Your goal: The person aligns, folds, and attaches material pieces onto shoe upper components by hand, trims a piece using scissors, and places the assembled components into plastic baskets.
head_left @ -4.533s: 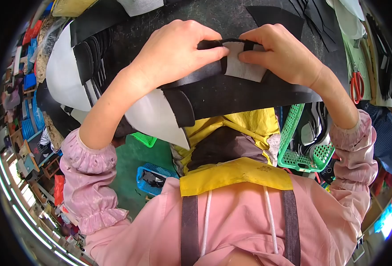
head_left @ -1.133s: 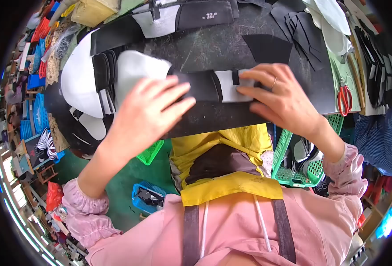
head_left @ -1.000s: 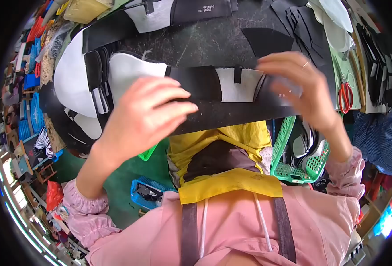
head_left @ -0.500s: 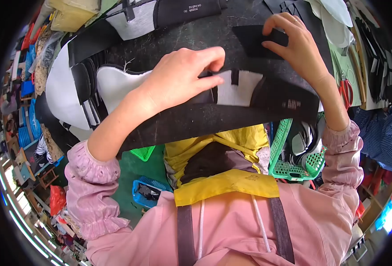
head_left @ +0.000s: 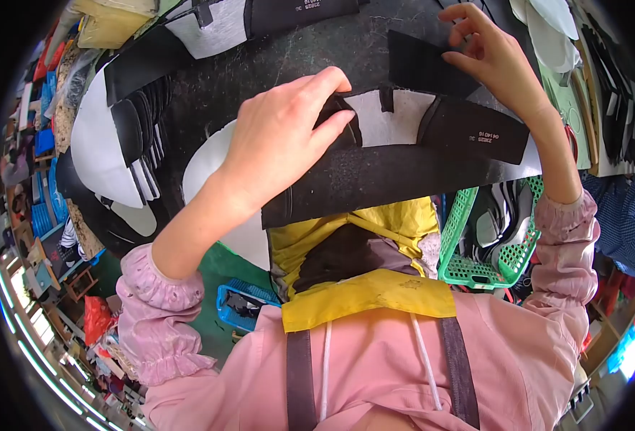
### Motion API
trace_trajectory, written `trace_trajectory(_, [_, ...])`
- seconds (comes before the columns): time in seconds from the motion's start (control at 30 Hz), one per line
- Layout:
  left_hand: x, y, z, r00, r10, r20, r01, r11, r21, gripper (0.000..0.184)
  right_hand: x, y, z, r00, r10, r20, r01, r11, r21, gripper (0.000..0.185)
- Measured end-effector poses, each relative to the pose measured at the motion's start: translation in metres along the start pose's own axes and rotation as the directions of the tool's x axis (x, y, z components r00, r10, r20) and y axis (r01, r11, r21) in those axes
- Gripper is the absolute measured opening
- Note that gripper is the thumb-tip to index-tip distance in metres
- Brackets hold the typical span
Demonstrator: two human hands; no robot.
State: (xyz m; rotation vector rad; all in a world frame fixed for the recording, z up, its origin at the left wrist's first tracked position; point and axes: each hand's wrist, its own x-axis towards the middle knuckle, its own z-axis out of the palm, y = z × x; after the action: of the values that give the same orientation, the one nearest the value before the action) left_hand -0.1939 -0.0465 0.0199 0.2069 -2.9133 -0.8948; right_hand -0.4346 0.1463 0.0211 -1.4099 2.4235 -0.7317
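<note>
My left hand [head_left: 281, 136] has its thumb and forefinger bent around the edge of a black-and-white shoe-upper piece [head_left: 393, 122]. The piece has a pale grey panel, a small black tab and a black end with printed numbers. Part of it is hidden behind my hand. A white rounded part [head_left: 206, 161] shows beneath my left wrist. My right hand [head_left: 490, 61] is open above the worktop, thumb and forefinger apart. Its thumb is near the upper edge of a flat black cut piece [head_left: 425, 68]; whether they touch I cannot tell.
A similar piece [head_left: 213, 29] lies on the dark worktop [head_left: 296, 54] at the back left. Stacked black-and-white pieces [head_left: 141, 126] stand at the left. A green basket [head_left: 454, 244] holds parts below right, and a blue basket [head_left: 231, 309] sits below left.
The shoe-upper piece has shifted away from me and turned, its printed end now further right. My left hand moved slightly left. My right hand's fingers rose and spread from the black cut piece.
</note>
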Motion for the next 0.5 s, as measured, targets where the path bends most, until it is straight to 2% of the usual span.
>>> trace_trajectory(0.03, [0.0, -0.001, 0.003, 0.999, -0.004, -0.033, 0.003, 0.999, -0.032, 0.026, 0.0, -0.001, -0.002, 0.997, 0.057, 0.045, -0.056, 0.998, -0.017, 0.03])
trace_trajectory(0.07, [0.001, -0.001, 0.005, 1.0, 0.0, -0.028, -0.002, 0.998, -0.062, 0.026, 0.001, 0.005, -0.003, 0.996, 0.049, 0.077, -0.042, 0.995, -0.09, 0.032])
trace_trajectory(0.17, [0.007, -0.006, 0.009, 0.999, 0.021, -0.024, -0.024, 0.991, -0.135, 0.026, 0.0, 0.017, 0.004, 0.977, -0.213, 0.002, 0.211, 0.968, -0.136, 0.027])
trace_trajectory(0.23, [0.009, -0.006, 0.007, 0.998, 0.045, -0.045, -0.051, 0.988, -0.147, 0.026, 0.0, 0.016, 0.001, 0.993, -0.089, 0.073, 0.097, 0.989, -0.116, 0.024])
trace_trajectory(0.27, [0.009, -0.002, 0.002, 0.999, -0.024, 0.029, 0.028, 0.987, -0.161, 0.027, 0.0, 0.015, 0.0, 0.993, -0.026, 0.111, 0.038, 0.994, -0.107, 0.023])
trace_trajectory(0.37, [0.007, -0.008, 0.006, 0.996, 0.082, -0.038, -0.086, 0.985, -0.148, 0.03, -0.005, -0.01, 0.003, 0.999, 0.011, 0.047, -0.013, 0.999, 0.049, 0.016])
trace_trajectory(0.47, [0.009, -0.006, 0.006, 0.999, 0.031, -0.01, -0.032, 0.991, -0.13, 0.033, -0.001, 0.01, 0.001, 0.991, -0.132, 0.022, 0.132, 0.991, -0.009, 0.019])
trace_trajectory(0.5, [0.008, -0.006, 0.005, 1.0, 0.013, -0.01, -0.014, 0.989, -0.145, 0.032, 0.004, 0.012, -0.006, 0.987, -0.154, -0.037, 0.153, 0.988, -0.018, 0.026])
